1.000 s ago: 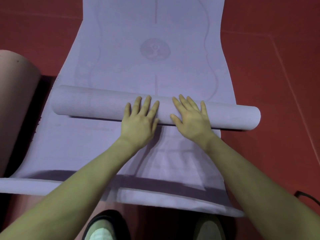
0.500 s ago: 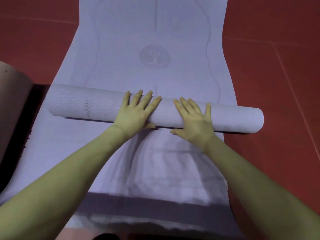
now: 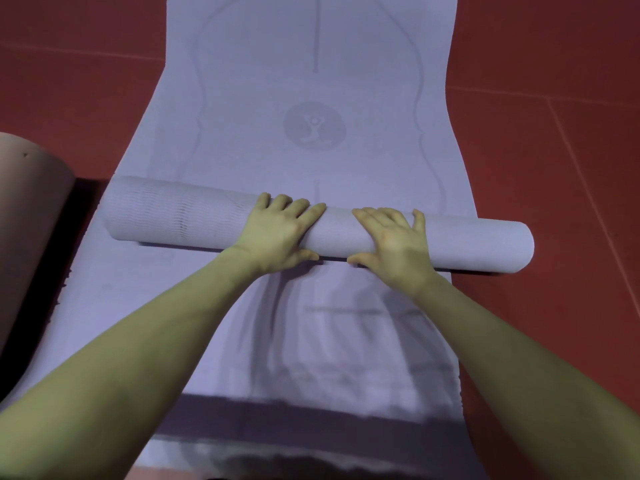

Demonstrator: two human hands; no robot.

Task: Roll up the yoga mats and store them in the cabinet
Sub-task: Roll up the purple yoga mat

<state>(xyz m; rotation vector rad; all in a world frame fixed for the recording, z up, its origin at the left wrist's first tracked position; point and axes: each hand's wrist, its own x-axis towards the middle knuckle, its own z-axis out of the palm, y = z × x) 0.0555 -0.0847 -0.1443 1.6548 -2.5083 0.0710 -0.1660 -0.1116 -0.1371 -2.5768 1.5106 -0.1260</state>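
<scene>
A lavender yoga mat (image 3: 263,81) lies lengthways on the red floor, its near end wound into a roll (image 3: 166,216) that lies across the view. My left hand (image 3: 277,233) and my right hand (image 3: 394,244) sit side by side on the middle of the roll. Their fingers curl over its top and the thumbs press its near side. A round figure logo (image 3: 314,125) on the flat part lies just beyond the roll. On my side of the roll, another lavender sheet (image 3: 121,306) lies flat under my forearms.
A pink rolled mat (image 3: 27,209) lies at the left edge, with a dark gap (image 3: 83,202) between it and the lavender roll. Red floor (image 3: 561,161) with thin seams spreads on both sides. A dark band (image 3: 311,427) crosses the near end of the sheet.
The roll has turned away from me and grown a little thicker, closing on the logo. My fingers, earlier spread flat, now curl over its top. The view has shifted forward.
</scene>
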